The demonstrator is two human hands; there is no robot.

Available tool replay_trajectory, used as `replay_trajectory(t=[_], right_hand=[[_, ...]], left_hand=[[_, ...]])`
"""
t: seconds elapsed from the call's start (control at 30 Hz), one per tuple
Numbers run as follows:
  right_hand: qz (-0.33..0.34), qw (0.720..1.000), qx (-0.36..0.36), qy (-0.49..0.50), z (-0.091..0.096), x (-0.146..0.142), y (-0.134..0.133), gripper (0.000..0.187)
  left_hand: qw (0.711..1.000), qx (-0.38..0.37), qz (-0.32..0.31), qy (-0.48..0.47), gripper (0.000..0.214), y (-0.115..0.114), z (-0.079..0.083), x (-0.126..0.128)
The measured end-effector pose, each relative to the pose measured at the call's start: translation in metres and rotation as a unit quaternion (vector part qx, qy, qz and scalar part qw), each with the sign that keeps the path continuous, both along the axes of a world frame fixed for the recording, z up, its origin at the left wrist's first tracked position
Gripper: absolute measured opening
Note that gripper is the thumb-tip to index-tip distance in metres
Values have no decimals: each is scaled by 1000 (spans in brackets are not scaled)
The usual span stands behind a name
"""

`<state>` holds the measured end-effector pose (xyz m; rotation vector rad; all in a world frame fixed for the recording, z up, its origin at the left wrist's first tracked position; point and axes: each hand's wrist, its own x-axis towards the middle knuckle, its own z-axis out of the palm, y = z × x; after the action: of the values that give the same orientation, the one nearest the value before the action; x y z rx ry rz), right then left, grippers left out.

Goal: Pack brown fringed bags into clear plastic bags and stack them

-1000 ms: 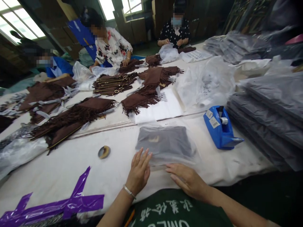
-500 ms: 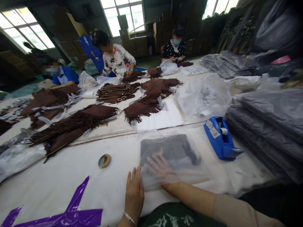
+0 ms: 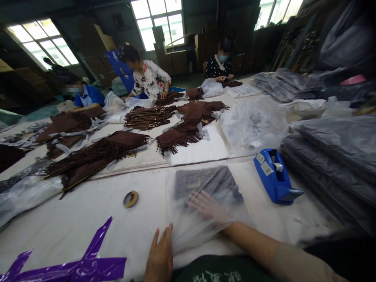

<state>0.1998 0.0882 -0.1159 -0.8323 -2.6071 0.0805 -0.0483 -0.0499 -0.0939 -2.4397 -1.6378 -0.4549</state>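
Note:
A dark grey flat item (image 3: 205, 178) lies inside a clear plastic bag (image 3: 188, 231) on the white-covered table in front of me. My right hand (image 3: 207, 205) reaches into the bag, its fingers spread flat over the item and seen through the film. Beside the bag's lower left edge rests my left hand (image 3: 161, 252), fingers stretched upward with a gap between them; whether it touches the film I cannot tell. To the right of the bag stands a blue tape dispenser (image 3: 273, 176). A tape roll (image 3: 131, 199) lies on the table left of the bag.
Bagged dark grey items (image 3: 329, 168) are stacked at the right. Brown fringed bags (image 3: 179, 139) spread across the table's far side, near a crumpled plastic bag (image 3: 255, 121). Purple tape (image 3: 79, 266) sticks to the table at front left. Several people work beyond.
My right hand has slid slightly right and up inside the bag, and the film is now creased over it. My left hand has dropped slightly lower and left. The view has shifted a little.

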Motion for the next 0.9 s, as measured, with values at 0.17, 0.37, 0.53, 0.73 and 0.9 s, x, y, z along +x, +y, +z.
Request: replay_trajectory(t=[0.17, 0.37, 0.53, 0.73, 0.9], right_hand=[[-118, 993, -28, 6, -12, 47, -41, 63], [-87, 996, -30, 8, -22, 58, -15, 63], [6, 999, -49, -20, -15, 78, -42, 57], [-17, 993, -118, -6, -6, 91, -58, 58], [58, 980, -189, -5, 10, 121, -90, 57]], left_hand=[[998, -10, 62, 15, 72, -13, -3, -9], [997, -47, -37, 57, 74, 9, 12, 2], [988, -67, -82, 114, 74, 10, 9, -7], [979, -147, -107, 90, 85, 16, 5, -1], [982, -142, -113, 53, 86, 19, 9, -2]])
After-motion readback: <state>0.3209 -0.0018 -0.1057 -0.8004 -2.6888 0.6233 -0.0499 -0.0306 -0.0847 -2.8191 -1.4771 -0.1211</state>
